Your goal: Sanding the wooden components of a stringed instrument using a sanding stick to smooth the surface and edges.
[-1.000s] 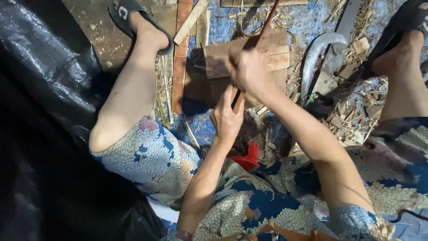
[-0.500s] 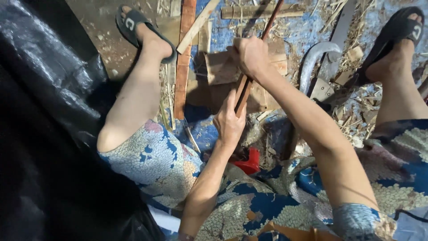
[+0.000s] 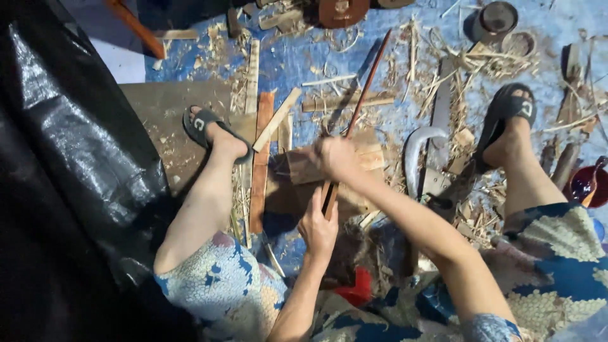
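Observation:
A long thin reddish-brown wooden stick (image 3: 366, 85) slants from the upper right down toward me. My right hand (image 3: 335, 158) is shut around its middle, above a wooden block (image 3: 304, 168). My left hand (image 3: 318, 229) grips the stick's near end, just below the right hand. Whether the right hand also holds a blade is hidden by the fingers. My bare legs stretch out on both sides, feet in black sandals (image 3: 201, 125).
A curved sickle-like blade (image 3: 415, 152) and a flat machete (image 3: 441, 114) lie right of the block. Wooden slats (image 3: 261, 158), shavings and offcuts litter the blue tarp (image 3: 304, 57). Black plastic sheet (image 3: 63, 190) fills the left. A red bowl (image 3: 589, 183) sits far right, round tins (image 3: 494, 19) at the back.
The view has tilted upward, showing more floor beyond my feet. Both hands keep their hold on the stick, with the right hand shifted slightly lower toward the block.

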